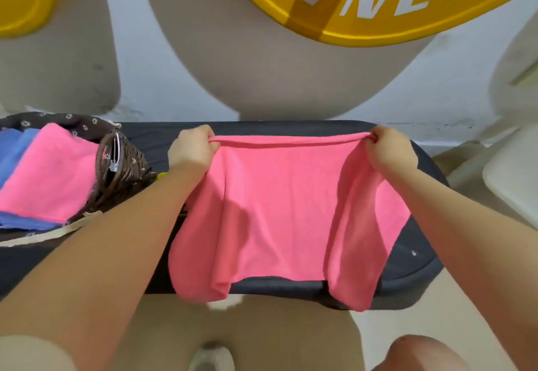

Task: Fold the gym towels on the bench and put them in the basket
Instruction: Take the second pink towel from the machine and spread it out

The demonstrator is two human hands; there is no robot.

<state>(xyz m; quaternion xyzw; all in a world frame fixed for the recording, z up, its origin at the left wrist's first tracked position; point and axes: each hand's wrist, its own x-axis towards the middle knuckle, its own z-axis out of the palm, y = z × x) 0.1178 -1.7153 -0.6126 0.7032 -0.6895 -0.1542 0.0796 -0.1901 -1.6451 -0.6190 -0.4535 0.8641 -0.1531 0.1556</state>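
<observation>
We are looking down at a dark padded bench (291, 127) set against a wall, and we are holding a pink towel (285, 210) stretched out above it. Our left hand (192, 149) is gripping the far left corner of the towel, fingers curled round the bunched edge, and our right hand (391, 149) is gripping the far right corner in the same way. Between the two hands the top edge is running taut and nearly level. The cloth is draping from that edge toward us over the bench top, and its two near corners are hanging past the bench's front edge, the right one lower than the left.

At the left end of the bench a brown wicker basket (122, 161) with a flowered fabric liner is sitting just beside our left forearm. Inside it a folded pink towel (49, 172) is lying on top of a blue towel (17, 146), whose edges are showing at the far side and the near side.

On the wall behind the bench a large yellow sign (378, 1) with white letters is hanging.
</observation>
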